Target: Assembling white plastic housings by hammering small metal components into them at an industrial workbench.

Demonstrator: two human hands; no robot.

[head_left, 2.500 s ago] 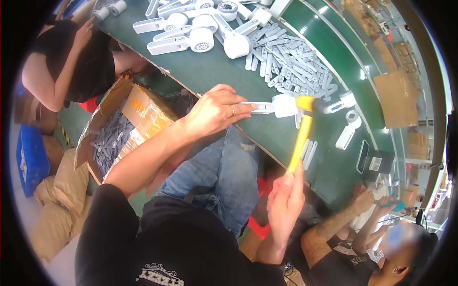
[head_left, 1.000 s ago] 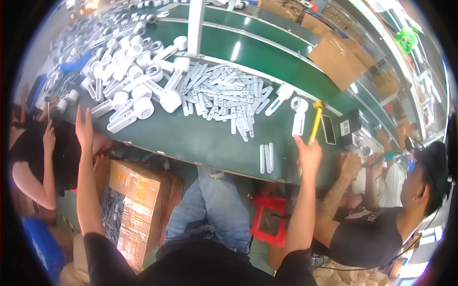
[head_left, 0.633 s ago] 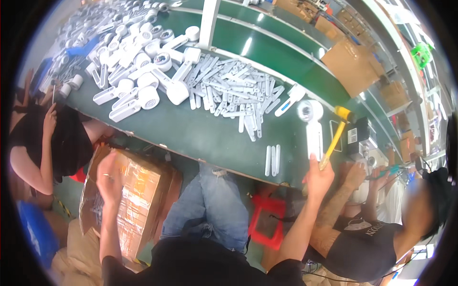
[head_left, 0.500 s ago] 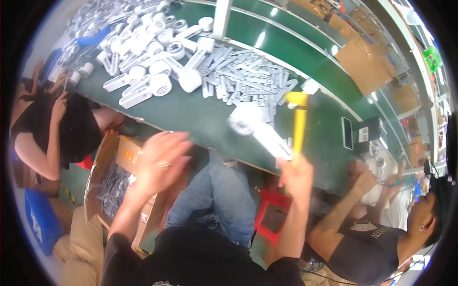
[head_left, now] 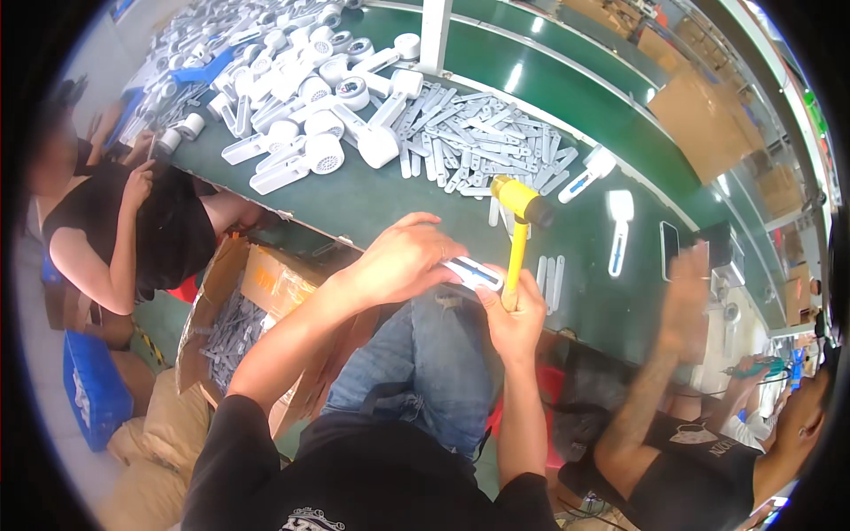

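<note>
The white handle [head_left: 475, 273] lies at the near edge of the bench [head_left: 589, 296], grasped by the left hand [head_left: 403, 263], its long axis slanting rightward to the right hand [head_left: 518, 320], which grips the yellow mallet [head_left: 517, 257].

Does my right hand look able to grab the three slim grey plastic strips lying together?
Probably not: your right hand holds the yellow mallet and touches the white slotted plastic piece, though the strips lie close by.

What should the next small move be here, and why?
Perhaps ease the right hand off the white part, leaving it to the left hand: both hands hold it, while the right also grips the yellow mallet, which could then move independently.
</note>
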